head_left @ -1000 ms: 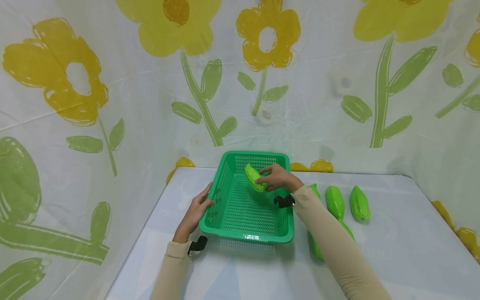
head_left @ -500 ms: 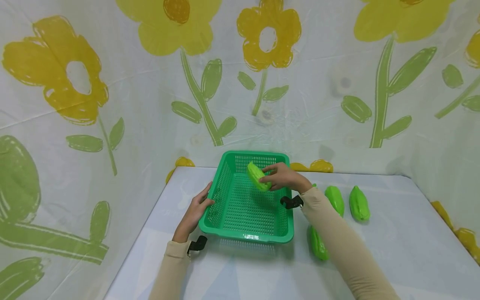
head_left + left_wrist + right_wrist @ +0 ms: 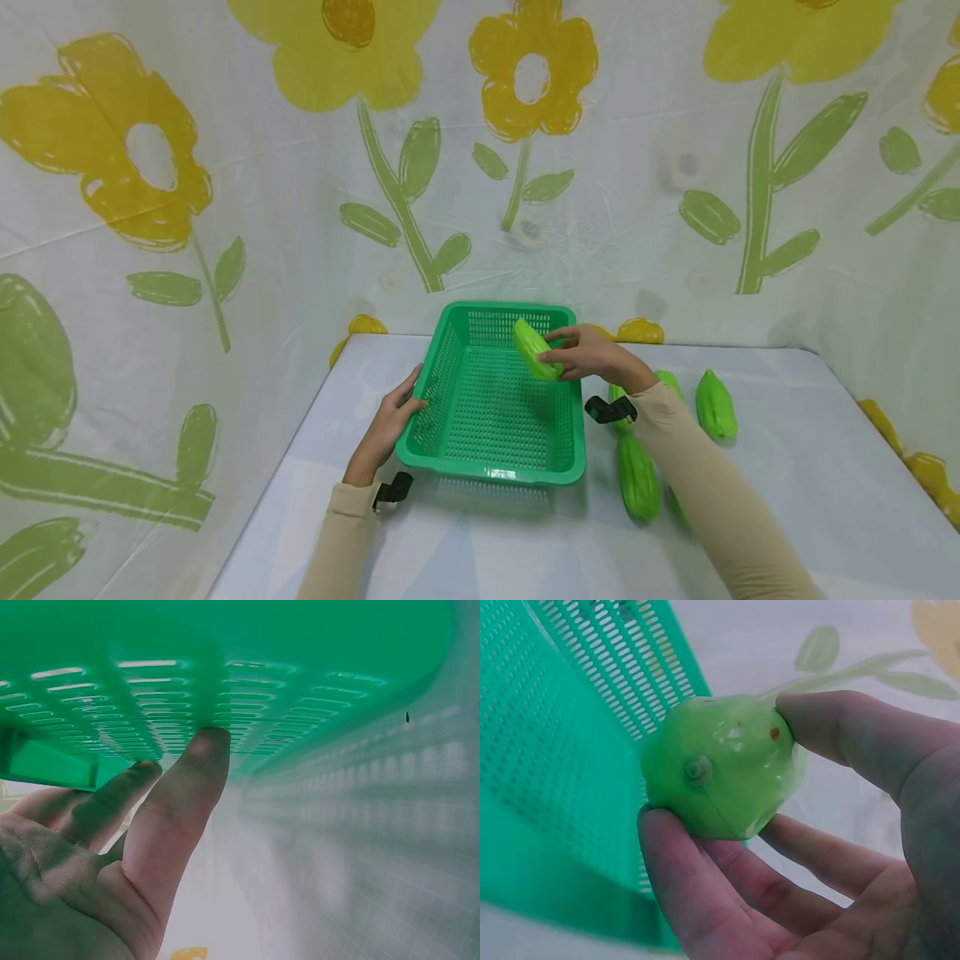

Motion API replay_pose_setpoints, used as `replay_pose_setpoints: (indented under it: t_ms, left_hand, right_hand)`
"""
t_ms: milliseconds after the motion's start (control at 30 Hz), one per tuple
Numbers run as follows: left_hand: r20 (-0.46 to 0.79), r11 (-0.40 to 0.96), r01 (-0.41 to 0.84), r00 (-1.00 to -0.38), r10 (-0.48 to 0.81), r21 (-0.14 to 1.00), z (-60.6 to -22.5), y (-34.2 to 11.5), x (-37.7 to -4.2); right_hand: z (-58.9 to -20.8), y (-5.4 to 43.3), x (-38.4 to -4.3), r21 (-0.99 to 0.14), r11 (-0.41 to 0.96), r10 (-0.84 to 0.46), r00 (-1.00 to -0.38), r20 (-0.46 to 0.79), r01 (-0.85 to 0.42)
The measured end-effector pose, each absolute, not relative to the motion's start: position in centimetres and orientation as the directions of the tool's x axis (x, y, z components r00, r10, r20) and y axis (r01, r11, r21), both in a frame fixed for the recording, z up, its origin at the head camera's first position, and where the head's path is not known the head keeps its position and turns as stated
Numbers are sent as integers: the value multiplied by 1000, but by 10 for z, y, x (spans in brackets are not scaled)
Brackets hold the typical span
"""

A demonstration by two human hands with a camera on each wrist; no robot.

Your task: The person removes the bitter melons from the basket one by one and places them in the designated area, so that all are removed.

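Observation:
My right hand holds a ribbed, light-green fruit above the right back part of a green plastic basket. In the right wrist view the thumb and fingers pinch the fruit around its lobed end, which has a small knob. The left hand rests against the basket's left side at the rim. Seen from the left wrist, its fairly straight fingers and thumb touch the slotted outer wall below the rim.
Several similar green fruits lie on the table right of the basket, one near its front corner and another farther right. The right sleeve partly hides others. A flowered curtain stands behind the table.
The right hand has moved to the right with the fruit, from over the basket's middle towards its right rim. The left hand and the basket stay in place.

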State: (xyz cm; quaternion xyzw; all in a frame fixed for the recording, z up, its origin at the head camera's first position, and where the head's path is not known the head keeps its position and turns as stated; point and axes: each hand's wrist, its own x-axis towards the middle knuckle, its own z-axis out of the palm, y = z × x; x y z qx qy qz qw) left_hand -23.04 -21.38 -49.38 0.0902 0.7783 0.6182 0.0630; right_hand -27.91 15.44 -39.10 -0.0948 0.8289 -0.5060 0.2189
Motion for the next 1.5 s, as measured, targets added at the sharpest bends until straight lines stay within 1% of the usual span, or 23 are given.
replay_pose_setpoints:
  t_ms: [267,433,600,933,1333,1500]
  left_hand:
    - [10,220,58,-977,212,974,-493,-214,-230]
    - [14,208,60,-976,218,976,-492,-213,-229]
    - [16,214,65,-975,220,975,-493,-212,-231]
    - [25,206,73,-974,225,976,-494,-214,-231]
    - [25,204,72,-975,223,976,-495,-214,-231]
    - [30,205,78,-973,227,976,-496,-214,-232]
  right_hand:
    - [-389,176,-272,-893,447,-368,-900,-235,50]
    - [-390,194,-260,-904,424,-361,-905,-226,57]
    - [-396,214,-248,-906,418,-325,-922,-210,59]
    - [-394,251,-222,-886,463,-272,-946,-173,29]
    - [-401,295,-190,-836,544,-174,-965,-194,70]
    - [-409,313,-176,-837,542,-135,-975,-178,78]
